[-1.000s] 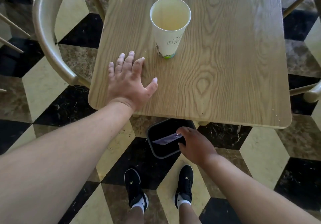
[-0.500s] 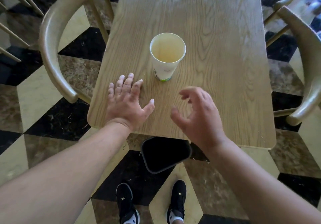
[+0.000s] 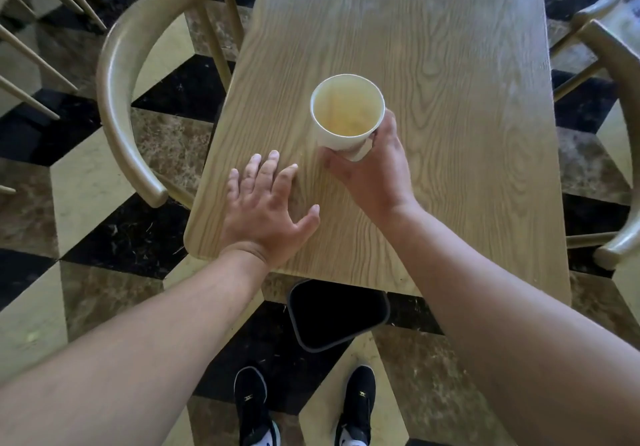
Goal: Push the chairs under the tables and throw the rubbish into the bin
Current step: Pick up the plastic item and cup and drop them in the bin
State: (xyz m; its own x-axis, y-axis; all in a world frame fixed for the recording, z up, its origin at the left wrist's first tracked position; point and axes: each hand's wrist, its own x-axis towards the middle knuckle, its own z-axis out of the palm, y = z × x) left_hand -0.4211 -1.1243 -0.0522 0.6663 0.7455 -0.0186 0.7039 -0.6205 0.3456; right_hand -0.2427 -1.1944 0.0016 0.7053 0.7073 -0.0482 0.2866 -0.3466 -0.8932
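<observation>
A white paper cup [image 3: 346,113] with a yellowish inside stands over the wooden table [image 3: 433,64], and my right hand [image 3: 375,172] is wrapped around its lower part. My left hand [image 3: 266,210] lies flat and spread on the table near its front left corner. A black bin [image 3: 337,314] sits on the floor below the table's near edge, partly hidden by it. A curved-back wooden chair [image 3: 117,99] is tucked against the table's left side. Another chair [image 3: 620,154] stands at the right side.
The floor is black, cream and brown tiles. My two black shoes [image 3: 304,407] stand just in front of the bin. Spindles of further chairs [image 3: 38,30] show at the top left.
My right hand dropped a small purple item into the bin, rose over the table and closed on the cup. My left hand stayed flat on the table.
</observation>
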